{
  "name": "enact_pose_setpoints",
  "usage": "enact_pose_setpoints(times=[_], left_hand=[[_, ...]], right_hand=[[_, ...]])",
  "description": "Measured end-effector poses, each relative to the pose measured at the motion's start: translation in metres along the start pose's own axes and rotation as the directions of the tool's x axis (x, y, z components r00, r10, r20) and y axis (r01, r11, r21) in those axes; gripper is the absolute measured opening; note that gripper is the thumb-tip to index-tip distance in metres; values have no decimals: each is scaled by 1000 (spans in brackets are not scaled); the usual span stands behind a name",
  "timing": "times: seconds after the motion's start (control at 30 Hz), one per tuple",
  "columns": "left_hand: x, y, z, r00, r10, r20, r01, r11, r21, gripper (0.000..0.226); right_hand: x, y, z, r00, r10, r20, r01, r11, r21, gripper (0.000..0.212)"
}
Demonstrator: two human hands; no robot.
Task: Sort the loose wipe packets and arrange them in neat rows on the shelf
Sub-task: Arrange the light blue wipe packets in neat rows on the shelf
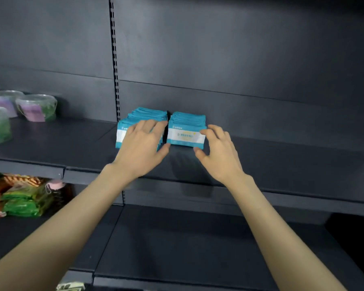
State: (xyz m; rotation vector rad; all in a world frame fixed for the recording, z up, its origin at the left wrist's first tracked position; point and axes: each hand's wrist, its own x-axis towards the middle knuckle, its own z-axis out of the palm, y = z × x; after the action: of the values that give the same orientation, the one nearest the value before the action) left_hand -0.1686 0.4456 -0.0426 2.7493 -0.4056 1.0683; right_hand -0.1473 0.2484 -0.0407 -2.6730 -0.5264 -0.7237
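Pressing flat, spread left hand (142,143) on left packet row (147,114); cupping right end of right packet row (186,131) with right hand (219,152), fingers apart, nothing clamped.

I'm standing in a shop: dark metal display shelves (282,164) on a slotted upright (114,59), lidded tubs (37,107) at the frame's left, bagged snacks (23,201) lower left, identical blue packets (186,131) mid-frame.

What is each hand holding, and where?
Nothing gripped: left hand rests flat on left packet row; right hand touches right packet row at its right end.
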Motion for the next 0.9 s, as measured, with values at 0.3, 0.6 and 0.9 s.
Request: enact_pose_setpoints(times=[0.3,0.6,0.9], left_hand=[[-172,25,2,991,-77,105,76,997,13,53],[-350,38,66,825,-298,480,319,947,39,44],[-500,-5,157,415,-444,794,572,806,152,50]], right_hand=[[-146,-31,44,982,-94,164,75,990,116,44],[-292,-35,163,824,-36,565,-86,979,187,44],[-402,-61,311,552,98,828,-288,954,79,45]])
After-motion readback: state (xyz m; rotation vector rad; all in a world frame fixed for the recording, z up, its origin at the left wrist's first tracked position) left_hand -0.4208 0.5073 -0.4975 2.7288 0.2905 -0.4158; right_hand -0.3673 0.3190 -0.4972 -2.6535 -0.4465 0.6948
